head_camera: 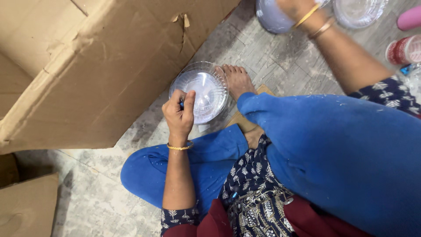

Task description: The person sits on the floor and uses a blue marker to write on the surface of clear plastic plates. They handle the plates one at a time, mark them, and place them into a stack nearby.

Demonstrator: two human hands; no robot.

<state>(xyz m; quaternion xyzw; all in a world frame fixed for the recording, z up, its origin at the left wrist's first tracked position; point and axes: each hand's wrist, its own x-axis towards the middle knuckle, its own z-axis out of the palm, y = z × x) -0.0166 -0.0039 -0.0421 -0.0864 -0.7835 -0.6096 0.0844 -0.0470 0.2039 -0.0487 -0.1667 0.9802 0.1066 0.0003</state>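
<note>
A clear round plastic lid (201, 90) with fine ribs sits on the floor (272, 57), just beside a bare foot (237, 79) at its 3 o'clock. The left hand (179, 115) is at the lid's 7 o'clock edge, fingers pinched together on a small blue thing too tiny to tell. The right hand (294, 8) reaches far out at 1 o'clock and is wrapped around a clear round container (271, 17). Another clear dish (357, 11) lies beside it. A big cardboard box (87, 66) stands at 9 o'clock of the lid. Blue trousers (342, 149) cover the folded legs.
</note>
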